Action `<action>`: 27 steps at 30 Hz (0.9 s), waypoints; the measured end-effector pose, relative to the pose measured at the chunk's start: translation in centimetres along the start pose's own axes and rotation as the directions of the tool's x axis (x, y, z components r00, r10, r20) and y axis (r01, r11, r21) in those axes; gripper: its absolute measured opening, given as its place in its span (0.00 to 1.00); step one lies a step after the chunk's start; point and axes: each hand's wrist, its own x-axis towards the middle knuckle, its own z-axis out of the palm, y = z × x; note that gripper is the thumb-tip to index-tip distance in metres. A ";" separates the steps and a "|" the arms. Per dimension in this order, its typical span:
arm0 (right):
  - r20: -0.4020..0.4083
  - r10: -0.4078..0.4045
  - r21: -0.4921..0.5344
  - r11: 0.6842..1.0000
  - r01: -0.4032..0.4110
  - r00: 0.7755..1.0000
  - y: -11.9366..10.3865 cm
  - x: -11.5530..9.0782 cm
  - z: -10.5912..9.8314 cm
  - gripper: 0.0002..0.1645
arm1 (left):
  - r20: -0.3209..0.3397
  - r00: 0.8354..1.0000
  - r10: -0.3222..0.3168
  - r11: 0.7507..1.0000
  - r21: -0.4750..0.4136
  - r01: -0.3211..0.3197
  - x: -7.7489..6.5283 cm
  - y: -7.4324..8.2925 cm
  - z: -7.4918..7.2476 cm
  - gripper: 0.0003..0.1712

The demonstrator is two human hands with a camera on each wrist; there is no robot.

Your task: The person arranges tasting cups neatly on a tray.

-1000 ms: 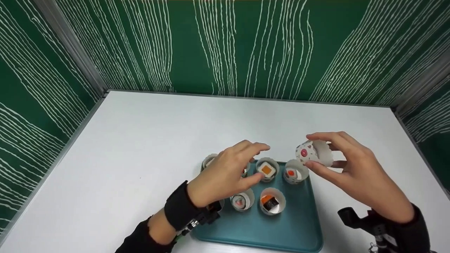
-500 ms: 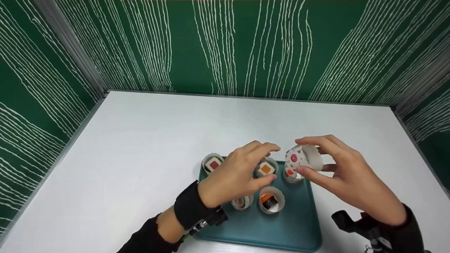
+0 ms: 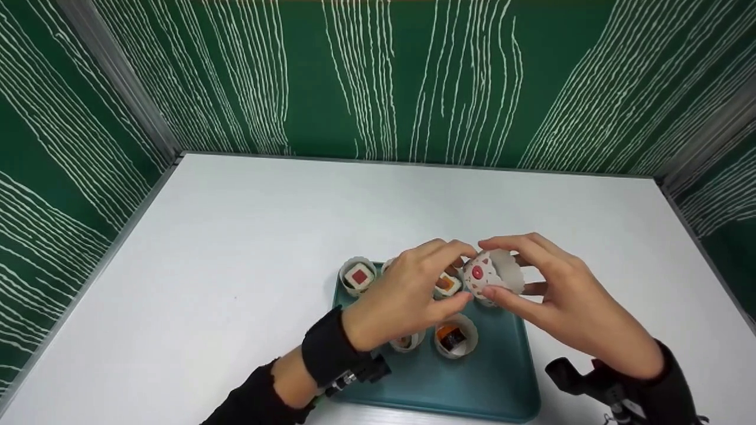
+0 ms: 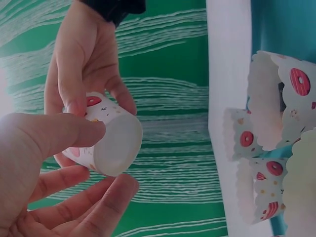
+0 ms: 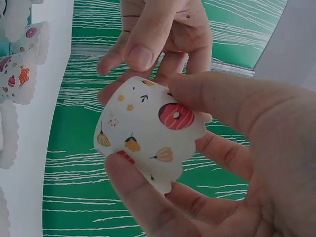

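My right hand (image 3: 555, 277) pinches a white paper baking cup (image 3: 481, 273) between thumb and fingers, above the tray's far right corner. The cup lies tipped on its side, its scalloped rim toward the right palm; a doughnut and flower print (image 5: 133, 118) covers its wall. My left hand (image 3: 401, 289) reaches toward the cup's base with thumb and fingers spread around it. In the left wrist view, the left thumb (image 4: 74, 132) overlaps the cup's wall, while the other left fingers stand apart below its base.
A teal tray (image 3: 484, 389) sits on the white table (image 3: 266, 236). Several cups stand on it, including one with a red-centred sushi piece (image 3: 358, 275) and one with an orange-and-black piece (image 3: 451, 337). The left hand hides others. Green chalk-lined panels (image 3: 354, 82) surround the table.
The right hand has carried the paper cup leftward and slightly toward me. My left hand has shifted right, closing the gap to the cup and uncovering the red-centred piece at the tray's left.
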 end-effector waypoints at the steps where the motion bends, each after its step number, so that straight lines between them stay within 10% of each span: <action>1: 0.000 -0.001 0.004 1.000 0.001 1.000 -0.1 0.0 0.0 0.35 | -0.004 1.000 0.001 1.000 -0.009 -0.001 0.0 0.0 0.0 0.27; 27: 0.030 -0.020 0.119 0.993 0.016 0.999 0.0 0.1 -0.2 0.47 | -0.038 0.998 -0.046 0.998 -0.039 0.044 0.0 -0.4 0.2 0.36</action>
